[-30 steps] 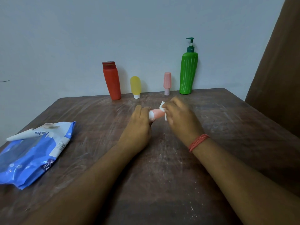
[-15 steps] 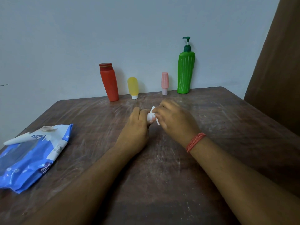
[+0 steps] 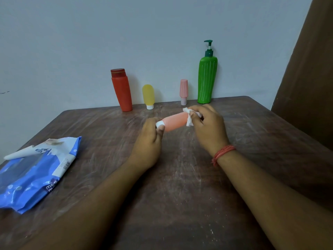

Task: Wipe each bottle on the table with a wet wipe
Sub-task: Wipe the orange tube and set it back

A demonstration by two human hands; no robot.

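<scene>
Salmon-pink bottle (image 3: 175,121), white wipe (image 3: 190,119), green ribbed pump bottle (image 3: 206,82)

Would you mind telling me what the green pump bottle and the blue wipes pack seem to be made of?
Green pump bottle: likely rigid plastic, smooth and slightly glossy, with moulded vertical ribs. Blue wipes pack: apparently thin, soft plastic film, shiny and crinkled, with bright reflections along its folds.

Your desk (image 3: 180,204) is dark wood, worn matt and streaked with pale scuffs. At nine o'clock lies a glossy, crinkled blue plastic wipes pack (image 3: 34,174). The peach bottle (image 3: 175,121) looks like smooth matt plastic; the white wipe (image 3: 190,116) on it is soft, crumpled cloth-like paper. At twelve o'clock, the green pump bottle (image 3: 207,80) is shiny ribbed plastic.
</scene>
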